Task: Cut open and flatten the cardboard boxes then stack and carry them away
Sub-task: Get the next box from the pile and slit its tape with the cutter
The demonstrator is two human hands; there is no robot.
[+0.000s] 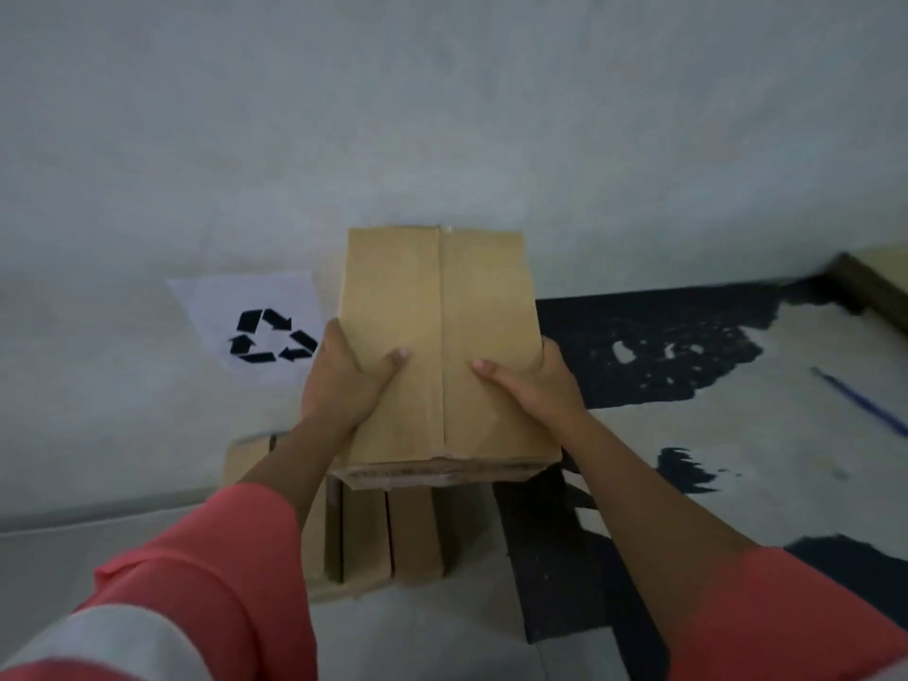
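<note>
I hold a stack (pixel 442 336) of flattened boxes in front of me, off the floor, its long side pointing away from me toward the wall (pixel 442 115). My left hand (pixel 339 380) grips its left edge and my right hand (pixel 530 385) its right edge. Both thumbs are pressed flat on the top sheet, and my fingers curl round the sides and out of sight beneath. A seam runs down the middle of the top sheet.

Under the stack, more cardboard (pixel 388 533) lies on the floor (pixel 737 459), partly covered by my left forearm. The floor is pale, with ragged black patches (pixel 663 346) to the right of the stack and near my right arm. A thin blue streak (pixel 860 400) lies far right. The wall is plain, pale grey. Left of the stack is a white sheet (pixel 255 326) with a black recycling sign. I cannot tell whether it is on the wall or the floor. My sleeves (pixel 221 557) are coral pink.
</note>
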